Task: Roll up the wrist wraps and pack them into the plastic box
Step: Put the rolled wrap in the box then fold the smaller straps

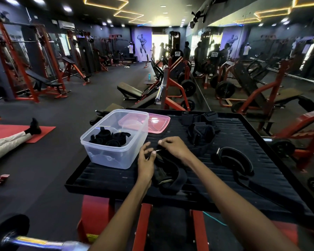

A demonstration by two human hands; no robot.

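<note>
A clear plastic box [101, 153] stands on the left of a black ribbed platform [243, 142], with several rolled black wrist wraps [108, 139] inside. A black wrap [168, 175] lies unrolled on the platform in front of me. My left hand [145, 160] and my right hand [172, 144] both pinch its far end, where a small metal ring shows between the fingers. Another wrap [232, 160] lies to the right, and more wraps [200, 131] are piled behind my right hand.
A pink lid [158, 122] lies behind the box. Red steel legs support the platform below. A barbell end [11, 232] sits at the bottom left. A person's legs rest on a red mat [43, 131] on the floor to the left. Gym machines fill the room behind.
</note>
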